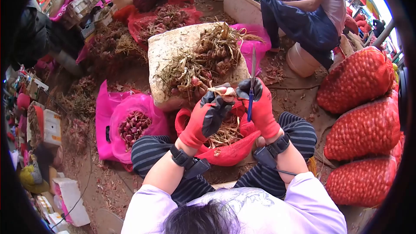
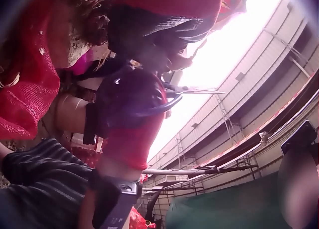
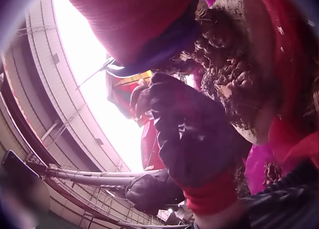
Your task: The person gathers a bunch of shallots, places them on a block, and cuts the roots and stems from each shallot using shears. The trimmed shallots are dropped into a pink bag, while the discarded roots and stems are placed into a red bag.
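In the head view my left hand (image 1: 201,123), in a red glove with dark palm and fingers, holds a small clump of shallots (image 1: 227,94) by its dry stems. Pale bulbs (image 3: 138,102) stick out past those fingers in the right wrist view. My right hand (image 1: 263,109), gloved alike, grips blue-handled scissors (image 1: 251,97), their blades pointing away from me and close together. Both hands are side by side over a red mesh bag (image 1: 225,155) with dry stem trimmings in it. Just beyond, dried shallot bunches (image 1: 216,52) lie on a worn white foam box (image 1: 167,45).
Left of my knees, a pink bag (image 1: 110,125) holds loose shallots (image 1: 135,125). Full red mesh sacks (image 1: 357,80) are stacked at the right. A person (image 1: 316,17) sits on a white bucket (image 1: 301,60) at the back right. Loose skins litter the ground.
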